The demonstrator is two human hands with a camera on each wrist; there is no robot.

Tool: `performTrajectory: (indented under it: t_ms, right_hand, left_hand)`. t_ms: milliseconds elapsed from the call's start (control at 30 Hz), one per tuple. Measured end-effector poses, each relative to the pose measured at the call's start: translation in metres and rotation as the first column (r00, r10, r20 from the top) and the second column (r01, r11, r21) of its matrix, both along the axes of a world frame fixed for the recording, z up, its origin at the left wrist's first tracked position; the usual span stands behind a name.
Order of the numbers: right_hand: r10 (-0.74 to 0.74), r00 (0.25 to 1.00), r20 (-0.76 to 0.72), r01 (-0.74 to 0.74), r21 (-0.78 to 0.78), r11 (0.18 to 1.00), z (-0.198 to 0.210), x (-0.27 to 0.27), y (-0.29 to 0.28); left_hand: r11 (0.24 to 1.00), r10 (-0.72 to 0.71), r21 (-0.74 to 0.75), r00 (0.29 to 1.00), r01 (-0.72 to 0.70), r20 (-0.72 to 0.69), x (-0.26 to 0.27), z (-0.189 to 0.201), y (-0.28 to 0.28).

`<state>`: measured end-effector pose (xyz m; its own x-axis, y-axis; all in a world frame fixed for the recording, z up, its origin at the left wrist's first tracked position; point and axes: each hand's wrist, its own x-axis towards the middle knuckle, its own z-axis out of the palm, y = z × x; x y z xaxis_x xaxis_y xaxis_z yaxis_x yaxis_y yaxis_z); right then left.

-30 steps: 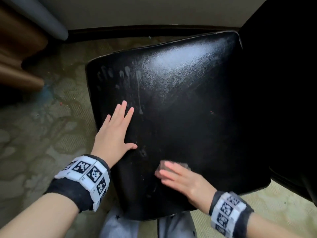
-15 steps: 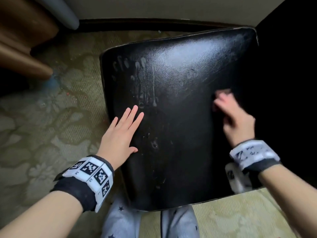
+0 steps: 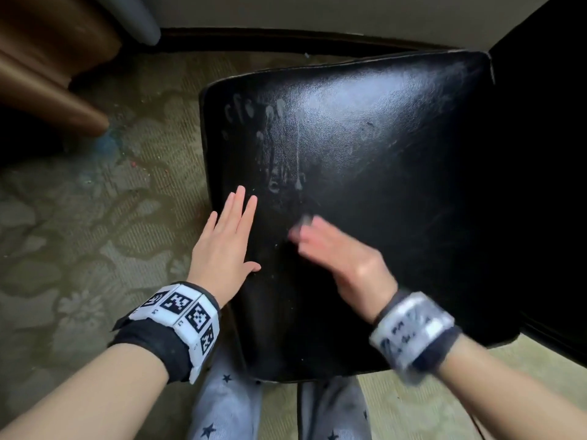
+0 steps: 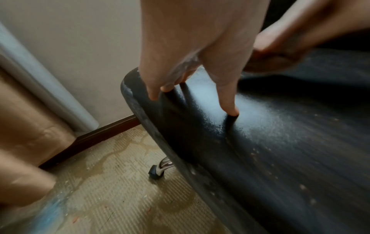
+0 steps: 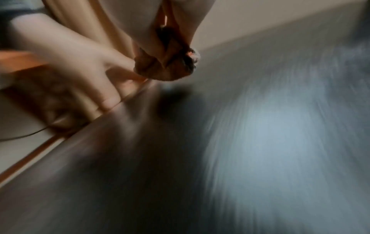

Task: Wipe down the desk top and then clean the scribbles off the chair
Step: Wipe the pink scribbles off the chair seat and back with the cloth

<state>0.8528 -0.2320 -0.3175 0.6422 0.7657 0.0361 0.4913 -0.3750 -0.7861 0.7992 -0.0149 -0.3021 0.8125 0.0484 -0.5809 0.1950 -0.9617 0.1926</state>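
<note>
The black glossy chair seat (image 3: pixel 397 160) fills the head view, with pale smeared marks (image 3: pixel 279 144) near its far left corner. My left hand (image 3: pixel 227 242) lies flat with straight fingers on the seat's left edge; its fingertips (image 4: pixel 230 109) press the surface. Just to its right, my right hand (image 3: pixel 333 249) is motion-blurred on the seat. It holds a small greyish wipe (image 3: pixel 306 220) under its fingertips. In the right wrist view the fingers bunch around that wipe (image 5: pixel 195 55), just above the blurred seat (image 5: pixel 260 142).
Patterned carpet (image 3: pixel 95 249) surrounds the chair. A wooden furniture leg (image 3: pixel 54 93) and a grey pipe (image 3: pixel 136 17) stand at the far left by the baseboard (image 3: pixel 286 39). The dark chair back (image 3: pixel 546 154) rises on the right. A chair foot (image 4: pixel 158 171) shows below the seat.
My right hand swept from the seat's near middle out to the right side, then back to the left-centre beside my left hand. The left hand stayed flat on the seat's left edge.
</note>
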Motion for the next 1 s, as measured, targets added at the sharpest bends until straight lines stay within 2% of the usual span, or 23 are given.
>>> performTrajectory:
  t_ms: [67,100,167,233,333,433,533,600,667,700,733,800,900,1000]
  right_hand:
    - [-0.106,0.991,0.08,0.108,-0.022,0.994,-0.005,0.057,0.02]
    - [-0.081,0.985,0.151,0.09,-0.056,0.994,-0.009,0.067,0.028]
    - [-0.001,0.984,0.179,0.03,-0.161,0.987,-0.022,0.056,0.041]
    - [0.056,0.983,0.173,-0.027,-0.169,0.985,-0.029,0.032,0.042]
    - [0.26,0.964,0.051,-0.25,-0.149,0.957,-0.025,-0.026,0.027]
    - [0.465,0.875,-0.136,-0.482,-0.143,0.865,-0.022,-0.069,0.008]
    - [0.503,0.84,-0.206,-0.537,-0.171,0.826,-0.006,-0.074,0.01]
    - [0.469,0.871,-0.147,-0.488,-0.162,0.857,0.005,-0.038,0.027]
    - [0.257,0.957,-0.136,-0.264,-0.039,0.964,0.013,0.017,0.047]
    - [0.126,0.99,-0.064,-0.126,0.014,0.992,0.013,0.049,0.055]
    - [-0.002,0.999,0.049,0.002,-0.008,1.0,0.013,0.08,0.064]
    - [-0.12,0.98,0.158,0.14,-0.12,0.983,0.01,0.136,0.078]
    - [-0.117,0.988,0.099,0.14,-0.266,0.954,0.0,0.173,0.104]
    - [-0.033,0.995,0.099,0.058,-0.263,0.963,-0.007,0.156,0.117]
  left_hand:
    - [1.0,0.021,-0.001,1.0,-0.021,-0.005,-0.002,0.0,-0.001]
    - [1.0,0.025,-0.007,1.0,-0.025,-0.002,-0.004,-0.001,-0.001]
    - [0.999,0.037,-0.025,0.999,-0.037,0.001,-0.005,-0.001,-0.001]
    - [0.998,0.044,-0.041,0.999,-0.044,-0.001,-0.006,-0.001,0.001]
    - [0.997,0.044,-0.063,0.999,-0.044,0.001,-0.007,-0.001,0.003]
    - [0.994,0.053,-0.096,0.999,-0.053,0.0,-0.008,0.0,0.006]
    - [0.988,0.075,-0.134,0.997,-0.072,0.019,-0.011,-0.002,0.01]
    - [0.985,0.09,-0.153,0.995,-0.083,0.036,-0.011,-0.002,0.011]
    - [0.978,0.12,-0.18,0.992,-0.109,0.05,-0.01,-0.002,0.011]
    - [0.972,0.148,-0.193,0.987,-0.134,0.061,-0.01,0.0,0.011]
    - [0.965,0.186,-0.202,0.98,-0.167,0.076,-0.009,0.001,0.01]
    - [0.947,0.268,-0.209,0.958,-0.242,0.104,-0.007,0.003,0.009]
    - [0.922,0.343,-0.225,0.933,-0.314,0.105,0.001,0.006,0.009]
    - [0.911,0.371,-0.224,0.925,-0.347,0.079,0.01,0.009,0.008]
